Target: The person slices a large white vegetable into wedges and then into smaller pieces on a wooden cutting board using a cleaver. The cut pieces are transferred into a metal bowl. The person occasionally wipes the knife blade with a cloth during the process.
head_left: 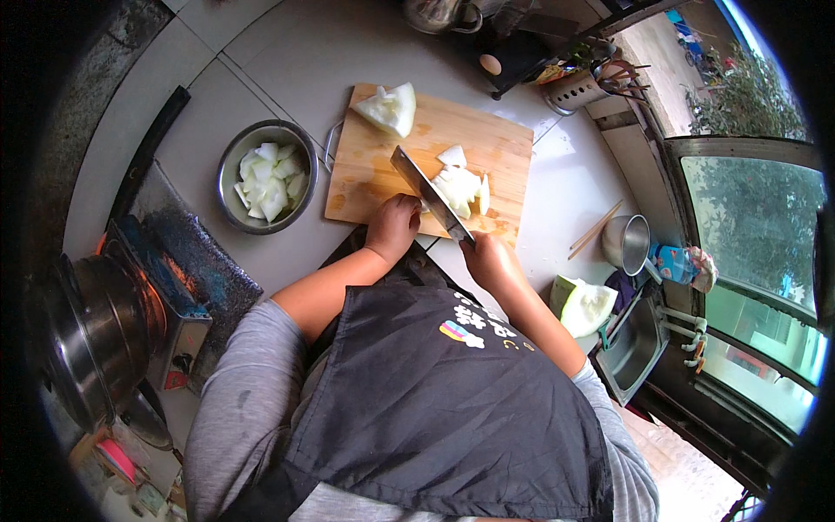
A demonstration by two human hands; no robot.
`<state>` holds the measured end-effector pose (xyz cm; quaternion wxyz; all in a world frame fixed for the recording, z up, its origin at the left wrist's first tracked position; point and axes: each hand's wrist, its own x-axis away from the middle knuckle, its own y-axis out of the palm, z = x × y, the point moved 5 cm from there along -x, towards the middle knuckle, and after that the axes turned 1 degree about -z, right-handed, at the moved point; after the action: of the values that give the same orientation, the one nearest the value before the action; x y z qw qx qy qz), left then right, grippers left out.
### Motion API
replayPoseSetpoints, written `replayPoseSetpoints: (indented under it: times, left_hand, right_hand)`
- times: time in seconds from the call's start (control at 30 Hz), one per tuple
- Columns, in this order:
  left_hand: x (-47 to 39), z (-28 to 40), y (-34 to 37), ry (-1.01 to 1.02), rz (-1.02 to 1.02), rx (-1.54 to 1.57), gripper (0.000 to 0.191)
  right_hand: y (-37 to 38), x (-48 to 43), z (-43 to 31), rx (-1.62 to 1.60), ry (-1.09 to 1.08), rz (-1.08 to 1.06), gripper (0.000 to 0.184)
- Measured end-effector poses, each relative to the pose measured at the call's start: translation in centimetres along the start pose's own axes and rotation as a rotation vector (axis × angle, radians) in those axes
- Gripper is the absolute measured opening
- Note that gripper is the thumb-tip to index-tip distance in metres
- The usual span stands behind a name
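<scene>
My right hand [494, 260] grips the handle of a cleaver [427, 189], its blade slanting up and to the left over the wooden cutting board [365, 176]. Against the blade's right side lies a pile of pale slices [458, 186] that look like winter melon. My left hand [394, 225] is curled at the board's near edge, left of the blade. A pale bit shows by its fingertips, but whether they hold it is hidden. Toward the board's far left corner rests a larger melon chunk [389, 109]. Left of the board, a steel bowl [228, 209] contains more cut pieces.
A melon wedge with green rind [580, 307] sits beside the sink [629, 365] at right. Near it are chopsticks [593, 230] and a metal pot [625, 245]. An egg [490, 64] lies at the back. On the left, a large pot [98, 333] stands over a lit stove [176, 346].
</scene>
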<state>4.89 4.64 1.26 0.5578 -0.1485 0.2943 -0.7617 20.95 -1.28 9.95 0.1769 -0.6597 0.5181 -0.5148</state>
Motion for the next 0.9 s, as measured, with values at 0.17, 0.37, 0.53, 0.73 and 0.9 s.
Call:
replayPoseSetpoints:
  times: [0.17,0.37,0.53,0.73,0.9]
  left_hand:
    - [0.3,-0.3,0.4,0.05,0.021,-0.022,0.012]
    - [0.8,0.1,-0.2,0.053,0.011,-0.016,0.014]
    - [1.2,-0.6,-0.3,0.001,0.005,-0.043,0.011]
    - [0.7,1.0,-1.7,0.068,-0.01,-0.059,0.014]
    - [1.0,0.0,-0.7,0.164,-0.034,-0.04,0.015]
  right_hand:
    - [2.2,-2.0,-0.3,0.087,-0.095,0.085,0.019]
    - [3.9,-3.7,0.6,0.129,-0.168,0.122,0.019]
    - [2.2,-2.8,0.5,-0.002,-0.151,0.133,0.022]
    - [-0.6,0.6,-1.3,-0.01,-0.088,0.081,0.02]
    - [-0.6,1.5,-1.1,-0.003,-0.103,0.027,0.018]
